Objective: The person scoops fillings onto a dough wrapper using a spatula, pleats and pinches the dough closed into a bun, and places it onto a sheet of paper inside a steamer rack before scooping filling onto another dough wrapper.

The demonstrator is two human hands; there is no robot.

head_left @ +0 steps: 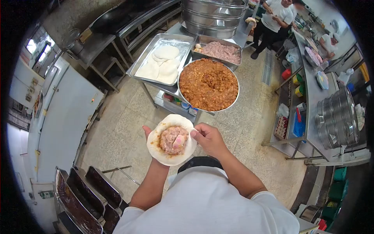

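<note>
While the left hand [147, 132] lies spread beneath the filled dough round [190, 145], the right hand [208, 137] pinches its edge at three o'clock. Beyond, at twelve to one o'clock, the bowl of brown filling [208, 84] (heaped full) stands between them and the meat pan [220, 52].

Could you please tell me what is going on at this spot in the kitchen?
A person holds a round of dough on the left hand, while the right hand grips its edge. A mound of pinkish filling sits in the middle, and the dough is open around it. Ahead are a tray of flat dough pieces and a round container of reddish-brown mixture.
</note>
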